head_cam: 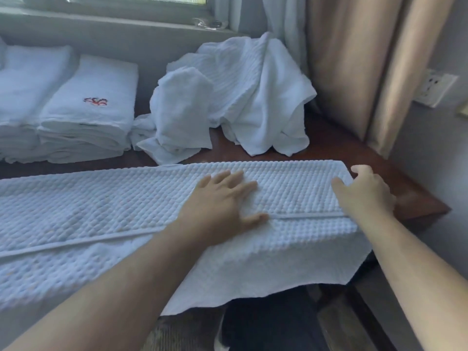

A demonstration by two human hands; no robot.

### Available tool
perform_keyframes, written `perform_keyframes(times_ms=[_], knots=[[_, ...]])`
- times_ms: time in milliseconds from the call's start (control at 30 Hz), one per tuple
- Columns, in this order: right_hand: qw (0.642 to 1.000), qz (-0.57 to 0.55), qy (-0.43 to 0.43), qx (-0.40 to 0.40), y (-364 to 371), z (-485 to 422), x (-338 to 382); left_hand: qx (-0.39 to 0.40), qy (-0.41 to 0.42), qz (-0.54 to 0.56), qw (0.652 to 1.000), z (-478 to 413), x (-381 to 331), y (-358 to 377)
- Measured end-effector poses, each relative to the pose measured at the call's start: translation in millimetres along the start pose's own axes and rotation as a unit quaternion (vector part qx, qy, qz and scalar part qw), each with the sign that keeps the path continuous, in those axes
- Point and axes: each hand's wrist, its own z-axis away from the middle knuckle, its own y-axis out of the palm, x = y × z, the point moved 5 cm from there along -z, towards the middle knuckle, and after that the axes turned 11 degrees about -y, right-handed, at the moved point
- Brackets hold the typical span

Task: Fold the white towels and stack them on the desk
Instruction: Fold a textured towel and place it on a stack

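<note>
I am pressing my flat, open left hand (225, 198) on the waffle towel (101, 211); my right hand (364, 191) is curling round its end on the bench (417, 206); I should be keeping the hems aligned

Both forearms were bare from the lower frame edge to the wrists, with no sleeve covering them. The left hand (222, 198) wore no ring, watch or glove. The right hand (364, 191) was likewise bare, its short, unpainted nails just visible at the fingertips.
</note>
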Motion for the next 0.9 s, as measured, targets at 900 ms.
perform_keyframes(times_ms=[900], knots=[[0.996, -0.086, -0.020, -0.008, 14, -58, 18, 0.036, 0.014, 0.022, 0.999, -15, 2, 7]])
